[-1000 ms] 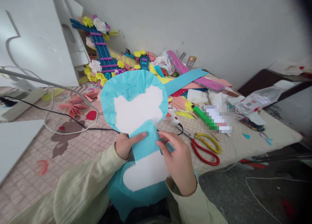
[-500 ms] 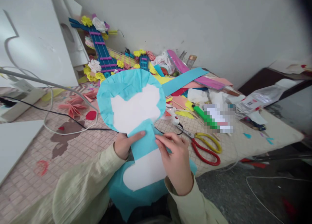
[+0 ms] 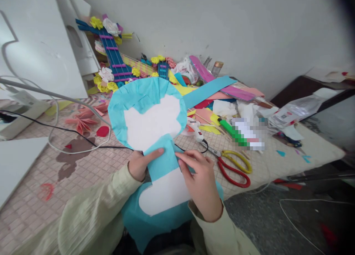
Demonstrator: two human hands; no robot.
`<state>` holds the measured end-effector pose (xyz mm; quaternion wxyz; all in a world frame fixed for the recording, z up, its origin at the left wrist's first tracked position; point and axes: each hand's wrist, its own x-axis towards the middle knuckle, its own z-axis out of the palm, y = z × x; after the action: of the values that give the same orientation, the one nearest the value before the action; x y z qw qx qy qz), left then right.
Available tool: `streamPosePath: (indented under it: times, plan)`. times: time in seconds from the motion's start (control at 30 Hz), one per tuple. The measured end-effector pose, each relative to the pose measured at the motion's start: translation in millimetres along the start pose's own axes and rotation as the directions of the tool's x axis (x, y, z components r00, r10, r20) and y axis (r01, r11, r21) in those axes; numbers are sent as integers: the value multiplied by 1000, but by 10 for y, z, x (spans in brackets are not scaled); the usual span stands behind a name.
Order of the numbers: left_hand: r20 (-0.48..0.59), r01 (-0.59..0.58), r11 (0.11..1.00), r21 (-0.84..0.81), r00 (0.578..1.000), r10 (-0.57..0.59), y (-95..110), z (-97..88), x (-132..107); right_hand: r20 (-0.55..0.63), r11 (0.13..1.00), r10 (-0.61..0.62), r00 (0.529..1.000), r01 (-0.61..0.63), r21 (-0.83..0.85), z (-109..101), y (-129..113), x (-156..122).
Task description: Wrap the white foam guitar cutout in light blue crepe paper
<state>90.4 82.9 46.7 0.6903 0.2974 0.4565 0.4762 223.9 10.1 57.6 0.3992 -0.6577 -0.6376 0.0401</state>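
A white board cutout with a rounded top lies in front of me, its upper edge wrapped in pleated blue crepe paper. At its narrow waist a flap of the same blue paper is folded across the white. My left hand grips the waist from the left, thumb pressed flat on the flap, its other fingers hidden beneath. My right hand pinches the flap's right edge between thumb and fingertips. Below, the white lower part lies over loose blue paper that hangs toward my lap.
Red-and-yellow-handled scissors and a white glue gun lie to the right, near a green cutter. Behind stands a blue paper guitar with flowers. Cables cross the table at left. A white board lies front left.
Both hands keep almost the same hold on the blue paper flap. The whole view has shifted very slightly; nothing has been let go.
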Motion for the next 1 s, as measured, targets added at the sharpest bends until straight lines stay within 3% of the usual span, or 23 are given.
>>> streamPosePath:
  times: [0.6,1.0]
  plan:
    - [68,-22,999,38,997,19,46,32,-57,0,998,32,999,-32,55,-25,-29,51]
    - [109,18,995,94,994,-28,15,18,-74,-56,996,49,997,-45,76,-49,-60,110]
